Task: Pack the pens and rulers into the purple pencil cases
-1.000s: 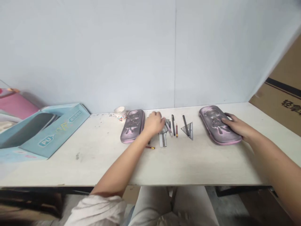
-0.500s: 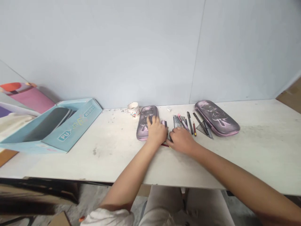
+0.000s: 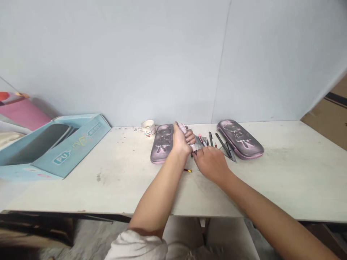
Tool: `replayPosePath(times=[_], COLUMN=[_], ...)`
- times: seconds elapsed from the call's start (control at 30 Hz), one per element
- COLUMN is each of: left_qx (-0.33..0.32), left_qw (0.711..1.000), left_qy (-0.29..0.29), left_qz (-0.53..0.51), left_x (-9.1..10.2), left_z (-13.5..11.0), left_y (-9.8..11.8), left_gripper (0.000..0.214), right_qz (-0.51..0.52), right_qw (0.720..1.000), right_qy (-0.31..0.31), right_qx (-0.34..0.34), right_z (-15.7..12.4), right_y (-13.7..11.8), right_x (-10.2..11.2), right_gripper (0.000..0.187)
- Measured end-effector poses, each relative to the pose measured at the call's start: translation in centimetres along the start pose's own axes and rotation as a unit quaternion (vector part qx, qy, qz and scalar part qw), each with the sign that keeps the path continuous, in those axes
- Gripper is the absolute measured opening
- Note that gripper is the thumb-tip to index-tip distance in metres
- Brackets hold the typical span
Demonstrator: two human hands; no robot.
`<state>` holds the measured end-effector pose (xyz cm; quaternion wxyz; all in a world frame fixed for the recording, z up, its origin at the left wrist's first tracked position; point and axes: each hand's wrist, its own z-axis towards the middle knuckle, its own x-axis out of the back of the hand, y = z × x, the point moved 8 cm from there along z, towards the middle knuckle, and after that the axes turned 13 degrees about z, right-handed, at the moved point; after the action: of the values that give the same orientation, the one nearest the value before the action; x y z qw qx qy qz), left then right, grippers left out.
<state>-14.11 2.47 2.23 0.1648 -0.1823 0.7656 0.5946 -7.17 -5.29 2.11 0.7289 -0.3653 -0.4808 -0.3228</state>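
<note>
My left hand (image 3: 182, 141) is closed round a pink pen (image 3: 188, 136), lifted just beside the left purple pencil case (image 3: 161, 143). My right hand (image 3: 210, 163) lies palm down on the table, its fingers reaching onto a pile of pens and rulers (image 3: 214, 142); what its fingertips hold is hidden. A second purple pencil case (image 3: 240, 139) rests to the right of the pile. A small red pencil (image 3: 188, 170) lies on the table between my forearms.
A light blue cardboard box (image 3: 51, 148) lies on its side at the table's left. A small paper cup (image 3: 148, 127) stands by the wall behind the left case. A brown carton (image 3: 329, 112) sits at the far right. The white table (image 3: 108, 180) ends at a near edge.
My right hand left the right pencil case and came to the pile of pens. My left hand has risen from the table with the pink pen in its fingers.
</note>
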Motion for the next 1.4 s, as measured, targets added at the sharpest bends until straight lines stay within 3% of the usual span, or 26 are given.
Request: replayPosePath(times=[0.07,0.13,0.23,0.37,0.47,0.6,0.63,0.67,0.73,0.8,0.87,1.07,1.17,1.27,1.4], left_qx=[0.005,-0.040,-0.086,-0.091,-0.117,-0.157,-0.175,-0.198,-0.246,-0.276,-0.285,-0.323,-0.360,-0.395,-0.375], left_qw=[1.000,0.995,0.958,0.924,0.882,0.816,0.784,0.734,0.586,0.442,0.384,0.332,0.325,0.304,0.284], left_qy=[0.015,0.087,0.171,0.150,0.124,0.020,-0.025,-0.075,-0.162,-0.191,-0.170,-0.153,-0.130,-0.107,-0.065], left_qz=[-0.015,0.013,0.215,0.340,0.438,0.556,0.595,0.645,0.755,0.832,0.862,0.873,0.865,0.861,0.880], left_x=[0.6,2.5,4.4,3.9,3.2,1.6,0.9,0.1,-1.3,-1.8,-1.8,-2.4,-3.0,-3.8,-3.7], left_z=[1.4,3.0,5.1,7.0,7.5,7.0,6.7,6.1,4.8,3.8,3.5,3.4,3.1,1.9,0.1], left_y=[0.8,2.3,3.6,1.2,-0.6,-1.9,-2.3,-2.7,-3.9,-4.8,-4.9,-5.0,-4.0,-2.4,-0.6], left_gripper=[0.036,0.034,0.028,0.016,0.013,0.021,0.025,0.030,0.038,0.043,0.046,0.050,0.034,0.025,0.027], right_qz=[0.003,0.014,0.023,0.030,-0.004,-0.022,-0.022,-0.021,-0.018,-0.009,-0.001,0.019,0.055,0.128,0.247], right_qw=[1.000,0.997,0.996,0.995,0.994,0.988,0.987,0.987,0.986,0.985,0.985,0.980,0.973,0.967,0.946], right_qy=[-0.026,-0.064,-0.090,-0.076,-0.038,-0.046,-0.046,-0.044,-0.036,-0.032,-0.035,-0.042,0.009,0.076,0.127], right_qx=[0.012,0.029,-0.004,-0.060,-0.101,-0.149,-0.151,-0.152,-0.159,-0.167,-0.172,-0.195,-0.223,-0.209,-0.169], right_z=[-1.9,-3.8,-4.6,-1.7,1.0,2.4,2.4,2.4,2.2,1.9,1.8,1.9,1.6,1.2,0.8], right_y=[-0.3,-0.5,0.5,3.3,5.6,8.0,8.4,8.6,8.8,8.8,8.4,8.0,9.3,10.3,11.1], right_x=[-0.3,-0.9,-1.3,-0.6,-0.4,-1.6,-1.9,-1.9,-1.9,-1.7,-1.7,-2.3,-1.7,-0.4,1.1], right_gripper=[0.047,0.046,0.044,0.044,0.036,0.029,0.029,0.030,0.033,0.038,0.044,0.033,0.033,0.034,0.035])
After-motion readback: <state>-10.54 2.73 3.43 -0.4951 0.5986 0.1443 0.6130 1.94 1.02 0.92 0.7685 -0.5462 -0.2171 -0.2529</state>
